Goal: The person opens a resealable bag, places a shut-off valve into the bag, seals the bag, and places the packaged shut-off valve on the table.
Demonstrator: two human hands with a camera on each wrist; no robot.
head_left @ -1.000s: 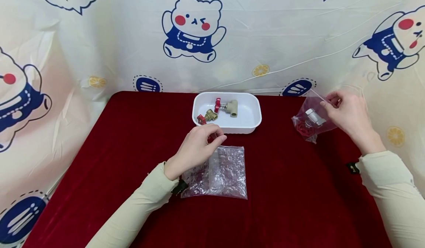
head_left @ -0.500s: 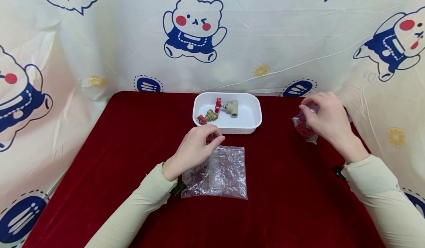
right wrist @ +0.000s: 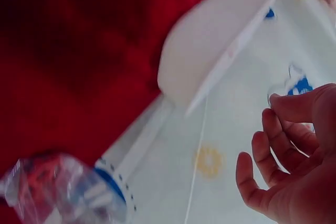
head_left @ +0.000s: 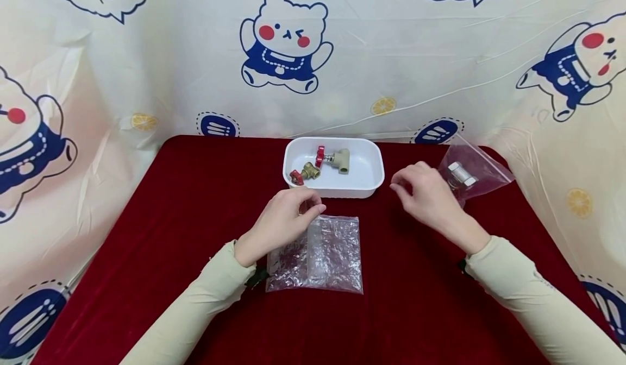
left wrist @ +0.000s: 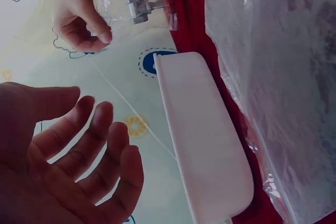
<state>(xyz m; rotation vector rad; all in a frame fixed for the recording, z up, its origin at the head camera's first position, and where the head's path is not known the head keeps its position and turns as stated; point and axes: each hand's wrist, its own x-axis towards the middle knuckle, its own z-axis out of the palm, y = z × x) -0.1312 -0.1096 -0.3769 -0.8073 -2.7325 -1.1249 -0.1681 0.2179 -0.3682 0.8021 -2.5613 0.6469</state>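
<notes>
My left hand [head_left: 288,213] hovers over the top edge of a flat clear zip bag [head_left: 337,251], fingers relaxed, holding nothing. In the left wrist view its fingers [left wrist: 100,124] are loosely bent. My right hand [head_left: 430,194] hangs between a white tray [head_left: 364,191] and a second clear bag [head_left: 484,183], loosely curled with nothing in it. A metal valve [head_left: 461,175] shows inside that bag; its red handwheel [right wrist: 44,177] is seen in the right wrist view. Inside the tray lie a brass valve [head_left: 311,170] and a grey-green tee valve [head_left: 343,161], both with red handles.
A dark red cloth [head_left: 186,191] covers the table. Behind and at both sides hangs a pale curtain [head_left: 381,44] printed with bears. The tray stands at the back middle, close to the curtain.
My right hand was at the opening of the bag with the metal valve; it has moved left across that bag and now hangs nearer the tray. My left hand has barely shifted.
</notes>
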